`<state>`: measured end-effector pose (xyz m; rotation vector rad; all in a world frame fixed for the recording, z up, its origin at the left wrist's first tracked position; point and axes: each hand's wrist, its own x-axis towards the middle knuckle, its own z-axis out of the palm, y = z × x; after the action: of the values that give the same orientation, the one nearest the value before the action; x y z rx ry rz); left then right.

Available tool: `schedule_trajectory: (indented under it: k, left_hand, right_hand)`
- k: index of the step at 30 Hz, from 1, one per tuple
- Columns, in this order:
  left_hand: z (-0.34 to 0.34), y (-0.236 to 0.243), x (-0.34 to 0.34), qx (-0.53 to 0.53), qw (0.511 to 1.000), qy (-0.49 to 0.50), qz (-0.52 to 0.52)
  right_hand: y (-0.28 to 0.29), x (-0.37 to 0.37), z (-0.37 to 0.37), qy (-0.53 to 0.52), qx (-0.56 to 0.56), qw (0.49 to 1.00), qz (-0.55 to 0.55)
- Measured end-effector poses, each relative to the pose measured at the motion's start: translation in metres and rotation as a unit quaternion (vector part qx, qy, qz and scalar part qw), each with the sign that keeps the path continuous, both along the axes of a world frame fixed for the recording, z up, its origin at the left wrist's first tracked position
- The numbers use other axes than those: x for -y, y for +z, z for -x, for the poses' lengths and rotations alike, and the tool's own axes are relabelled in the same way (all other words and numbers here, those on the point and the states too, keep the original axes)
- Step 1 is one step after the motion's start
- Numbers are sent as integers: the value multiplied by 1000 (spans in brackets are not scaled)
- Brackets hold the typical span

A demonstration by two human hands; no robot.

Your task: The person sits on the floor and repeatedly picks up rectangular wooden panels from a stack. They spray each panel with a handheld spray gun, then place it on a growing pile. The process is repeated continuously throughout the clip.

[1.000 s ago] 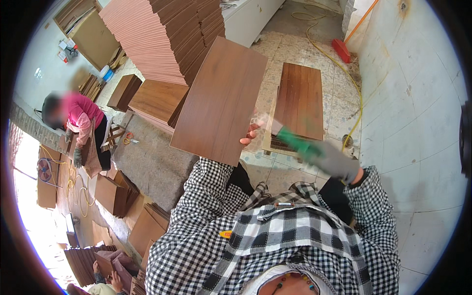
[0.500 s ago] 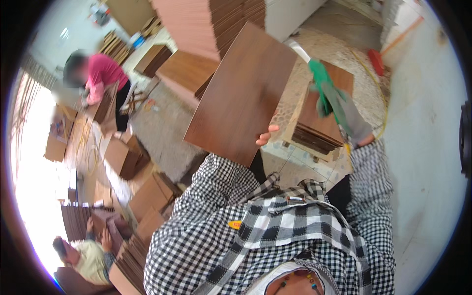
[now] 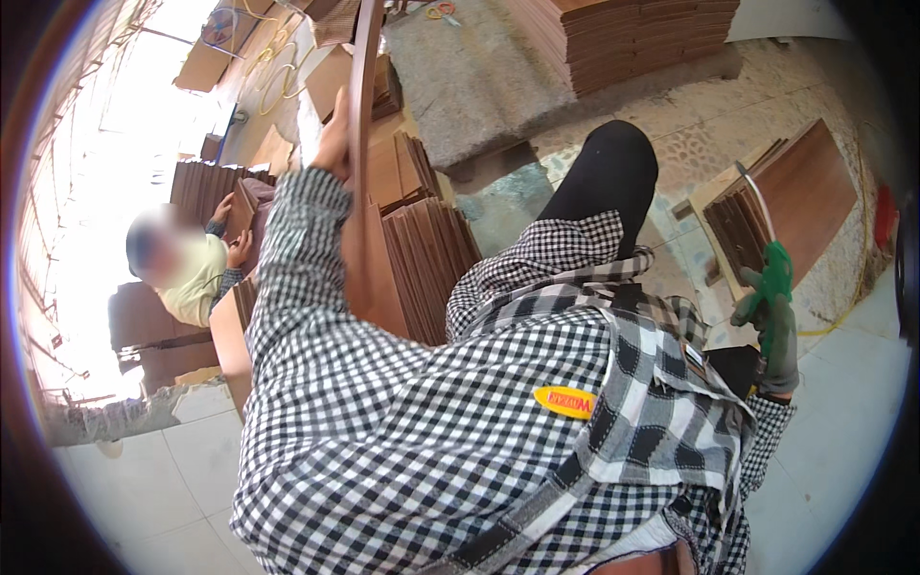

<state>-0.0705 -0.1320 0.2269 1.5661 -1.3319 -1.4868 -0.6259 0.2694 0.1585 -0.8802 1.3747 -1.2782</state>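
nearest, at the left, the bare left hand (image 3: 333, 144) holds a brown board (image 3: 360, 115) that shows edge-on, as a narrow strip reaching to the far rim of the view. its grip seems to be clasping the board, with fingers pressed along the left side; whatever lies on the right side is hidden. at the right, well apart from it, the gloved right hand (image 3: 779, 340) has its grip closed around a curved tool (image 3: 759, 199), whose pale blade points far and a little left. the bright green part at its base looks like a handle, though it is hard to tell from the glove.

just right of the board stands a row of upright boards (image 3: 428, 273), packed face to face. beyond the right hand lies a low stack (image 3: 815, 196) of brown boards, and a red dustpan (image 3: 885, 218) sits past it.

farther left, a co-worker (image 3: 192, 268) in a pale top has both hands on a brown piece. farthest off are a grey slab (image 3: 470, 81) and a tall stack (image 3: 652, 43) of boards.

the step in hand reads as handling this one board at the left, with the tool out to the right. the next move calls for a firm hold and care that the board's edge clears the row.
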Motion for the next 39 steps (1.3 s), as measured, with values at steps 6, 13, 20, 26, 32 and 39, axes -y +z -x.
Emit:
schedule_trajectory:
  k: [6,13,20,26,32,39]
  left_hand:
    - [-193,-57,-142,487,828,274,42]
    - [-186,-103,-209,561,718,372,-178]
    - [11,-78,-130,651,743,-23,152]
    - [-4,-133,-117,677,726,-80,89]
    - [-61,-142,-119,680,694,-34,235]
    - [-27,-154,-70,605,668,-75,427]
  right_hand:
    - [-11,5,7,-100,25,993,56]
    - [-15,-2,26,-114,21,992,49]
    - [-2,-2,10,-119,-12,992,25]
    - [7,-9,-3,-140,-28,990,8]
    - [5,-20,-6,-223,-26,974,-38]
    - [-24,-85,5,-275,5,960,-54]
